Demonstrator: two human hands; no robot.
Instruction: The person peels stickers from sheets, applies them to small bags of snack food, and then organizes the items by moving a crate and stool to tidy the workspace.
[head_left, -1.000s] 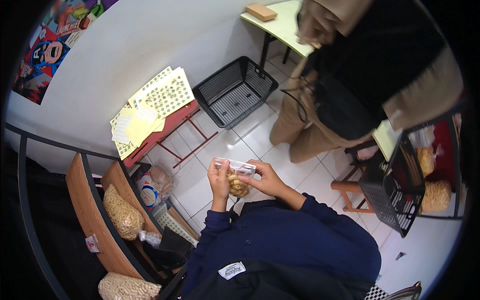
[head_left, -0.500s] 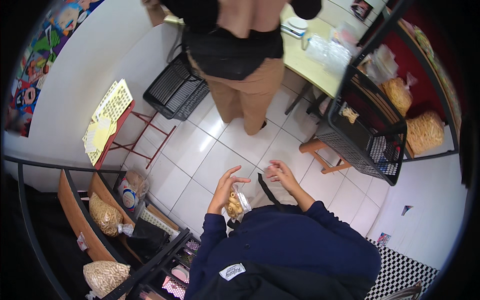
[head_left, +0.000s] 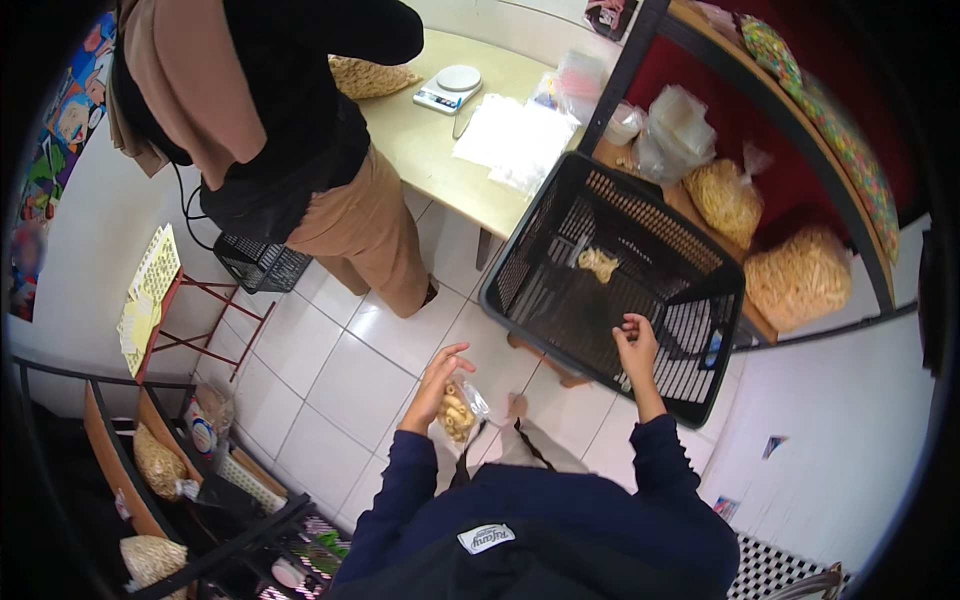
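Note:
My left hand (head_left: 438,388) is closed on a small clear plastic bag of ring-shaped snacks (head_left: 456,414), in front of my body. The bag hangs at the palm side, its loose plastic to the right. Over the near part of a large black plastic crate (head_left: 515,300), my right hand (head_left: 637,348) is loosely open, fingers slightly bent, with nothing visible in it. Inside the crate, toward its far side, lies a small bag of pale snacks (head_left: 598,264). The crate rests on a wooden stool (head_left: 548,362), mostly hidden under it.
A co-worker (head_left: 340,210) stands at a pale yellow table (head_left: 440,165) bearing a white scale (head_left: 450,90) and clear plastic bags (head_left: 515,140). Shelves at right hold big snack bags (head_left: 800,278). At left are a red folding stand with yellow sheets (head_left: 145,300) and a low rack (head_left: 110,450).
My view has turned and moved toward the crate, which is now nearer. My right hand has moved right, over the crate. The bag stays in my left hand.

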